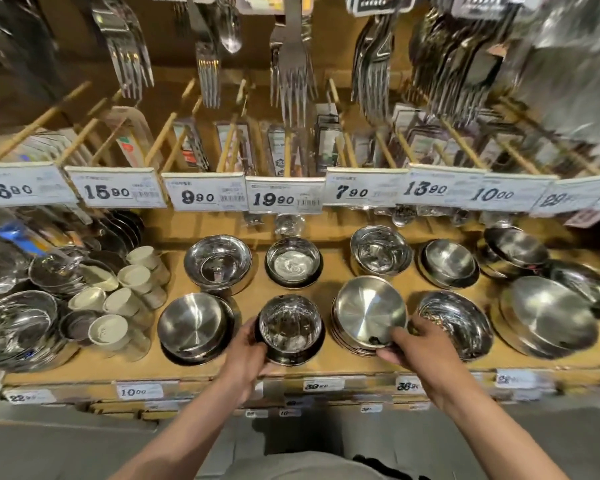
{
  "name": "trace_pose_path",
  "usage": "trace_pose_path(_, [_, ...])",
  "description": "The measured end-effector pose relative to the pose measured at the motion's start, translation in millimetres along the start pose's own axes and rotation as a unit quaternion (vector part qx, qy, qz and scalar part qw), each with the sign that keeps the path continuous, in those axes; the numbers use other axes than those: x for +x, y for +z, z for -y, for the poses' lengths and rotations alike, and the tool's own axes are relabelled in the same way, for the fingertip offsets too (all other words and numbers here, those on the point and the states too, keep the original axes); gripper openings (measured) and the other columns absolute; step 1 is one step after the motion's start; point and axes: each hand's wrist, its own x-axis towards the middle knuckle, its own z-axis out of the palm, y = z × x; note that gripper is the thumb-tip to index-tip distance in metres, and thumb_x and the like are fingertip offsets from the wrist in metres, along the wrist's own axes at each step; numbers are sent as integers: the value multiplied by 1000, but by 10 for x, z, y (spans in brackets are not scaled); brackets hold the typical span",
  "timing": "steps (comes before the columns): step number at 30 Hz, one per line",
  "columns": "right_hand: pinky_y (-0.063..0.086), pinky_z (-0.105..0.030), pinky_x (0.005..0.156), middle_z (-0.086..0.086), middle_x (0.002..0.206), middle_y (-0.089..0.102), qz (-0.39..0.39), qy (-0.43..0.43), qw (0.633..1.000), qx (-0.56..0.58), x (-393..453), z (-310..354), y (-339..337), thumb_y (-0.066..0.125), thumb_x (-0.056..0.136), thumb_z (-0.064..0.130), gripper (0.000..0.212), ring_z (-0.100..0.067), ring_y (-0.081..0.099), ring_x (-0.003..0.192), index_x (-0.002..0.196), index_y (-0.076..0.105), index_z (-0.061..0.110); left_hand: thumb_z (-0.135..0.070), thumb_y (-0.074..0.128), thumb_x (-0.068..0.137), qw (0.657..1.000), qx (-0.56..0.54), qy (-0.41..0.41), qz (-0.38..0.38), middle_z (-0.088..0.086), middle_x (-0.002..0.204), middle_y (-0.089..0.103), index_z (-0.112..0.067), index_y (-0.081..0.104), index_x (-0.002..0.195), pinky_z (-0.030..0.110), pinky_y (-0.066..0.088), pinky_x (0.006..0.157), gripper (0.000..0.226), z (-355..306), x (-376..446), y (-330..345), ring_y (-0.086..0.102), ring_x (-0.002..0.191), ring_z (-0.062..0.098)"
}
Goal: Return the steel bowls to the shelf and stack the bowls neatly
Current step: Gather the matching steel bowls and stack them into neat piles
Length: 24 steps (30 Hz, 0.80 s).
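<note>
Both hands are at the front row of the shelf (326, 367): the left hand (246, 351) curls its fingers round the small deep bowl (290, 325), which sits on its stack just right of that hand. The right hand (418, 348) pinches the near rim of the tilted flat bowl (369, 311), which leans crooked on its stack (343, 342) up and left of those fingers; it looks ready to be levelled.

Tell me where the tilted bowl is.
Front row of the shelf, right of centre, tilted on a stack of bowls and held by the right hand: the tilted bowl.
</note>
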Motion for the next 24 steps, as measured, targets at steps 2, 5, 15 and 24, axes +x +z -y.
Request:
trace_pose_path(2, [62, -34, 80, -13, 105, 76, 9, 5, 1000, -1, -6, -35, 3, 60, 93, -1, 24, -28, 77, 84, 113, 66, 12, 3, 53, 98, 1000, -6, 1, -3, 6, 135, 65, -30, 51, 141, 57, 47, 108, 55, 2, 30, 21, 59, 127, 29])
trace_pose_path(5, [62, -26, 70, -16, 102, 76, 10, 8, 1000, 5, -6, -98, 21, 59, 94, -2, 21, -26, 76, 85, 111, 68, 8, 8, 52, 97, 1000, -13, -11, -12, 4, 130, 68, -32, 53, 139, 57, 47, 107, 58, 9, 63, 40, 64, 120, 28])
trace_pose_path(15, [63, -25, 67, -21, 99, 75, 24, 38, 998, 53, 32, -218, -11, 61, 93, -4, 26, -19, 74, 71, 117, 66, 4, -28, 60, 100, 955, 232, 91, -161, -10, 87, 63, -14, 62, 112, 27, 41, 72, 18, -103, -21, 88, 58, 80, 11])
trace_pose_path(24, [62, -23, 61, -10, 88, 79, 15, 45, 995, 93, 25, -180, -212, 60, 94, -3, 24, -22, 76, 78, 116, 66, 6, -12, 68, 90, 935, 319, 30, -154, 2, 85, 64, -6, 60, 102, 20, 40, 48, 15, -241, 65, 186, 60, 69, 13])
